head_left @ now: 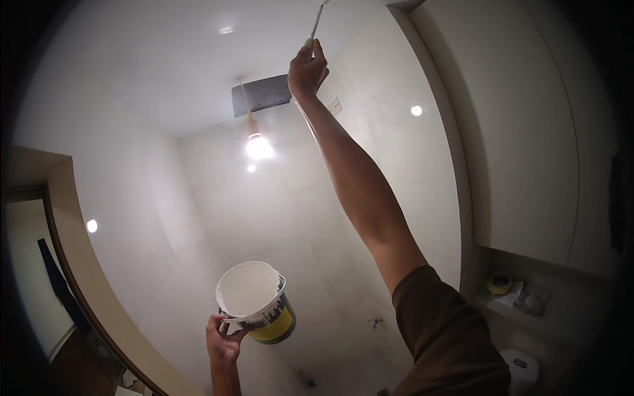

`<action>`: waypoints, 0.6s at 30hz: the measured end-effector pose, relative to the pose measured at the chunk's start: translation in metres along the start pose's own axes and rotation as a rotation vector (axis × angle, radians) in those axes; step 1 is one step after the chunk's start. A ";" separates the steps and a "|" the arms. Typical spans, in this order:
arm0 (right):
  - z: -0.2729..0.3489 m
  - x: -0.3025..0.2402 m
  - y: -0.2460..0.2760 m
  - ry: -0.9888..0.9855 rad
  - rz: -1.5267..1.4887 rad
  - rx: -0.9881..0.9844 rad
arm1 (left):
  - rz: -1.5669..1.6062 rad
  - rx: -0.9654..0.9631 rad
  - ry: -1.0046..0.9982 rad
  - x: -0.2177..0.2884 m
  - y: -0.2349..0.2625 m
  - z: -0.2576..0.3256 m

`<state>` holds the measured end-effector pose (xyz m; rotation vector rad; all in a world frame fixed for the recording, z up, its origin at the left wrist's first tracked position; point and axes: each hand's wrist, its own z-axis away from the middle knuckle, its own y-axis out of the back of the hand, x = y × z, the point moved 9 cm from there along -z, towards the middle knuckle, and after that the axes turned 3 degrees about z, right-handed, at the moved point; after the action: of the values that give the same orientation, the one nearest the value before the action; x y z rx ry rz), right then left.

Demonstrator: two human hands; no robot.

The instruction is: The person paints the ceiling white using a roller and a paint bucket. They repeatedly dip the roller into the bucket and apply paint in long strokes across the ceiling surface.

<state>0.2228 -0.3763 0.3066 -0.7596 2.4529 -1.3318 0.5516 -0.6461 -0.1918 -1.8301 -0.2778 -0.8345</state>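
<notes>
My left hand (224, 341) grips the near left side of a paint bucket (274, 325) at its rim. The bucket is white inside, with a dark and yellow outer wall, and it tilts slightly toward me. My right hand (308, 69) is raised high toward the white ceiling (165, 49), its fingers closed round the handle of a thin-shafted tool (317, 23). The tool's shaft looks smeared with white and points up to the top edge of the view. Its working end is cut off or too small to make out, so its exact kind does not show.
A lit bulb (259, 146) hangs from the ceiling before a dark rectangular opening (261, 94). At right are a tall pale cabinet (508, 132) and a niche with a yellow tape roll (500, 283). A tap (376, 322) juts from the wall; a framed doorway (72, 264) stands left.
</notes>
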 end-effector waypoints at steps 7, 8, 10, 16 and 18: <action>-0.041 -0.017 0.034 0.044 0.033 0.013 | 0.044 0.052 0.004 -0.001 0.005 0.003; -0.035 -0.027 0.032 0.113 0.067 -0.010 | 0.037 0.046 0.001 -0.001 0.006 0.003; -0.019 -0.029 0.018 0.013 0.129 -0.146 | 0.043 0.038 -0.001 -0.002 0.006 0.002; 0.048 -0.051 -0.020 -0.061 0.029 -0.265 | 0.040 0.007 0.011 -0.001 0.004 -0.003; 0.049 -0.052 -0.019 -0.016 0.050 -0.237 | 0.046 0.009 0.027 -0.001 0.004 -0.003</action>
<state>0.2941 -0.3904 0.2941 -0.7523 2.6282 -1.0253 0.5515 -0.6498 -0.1948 -1.8090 -0.2214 -0.8235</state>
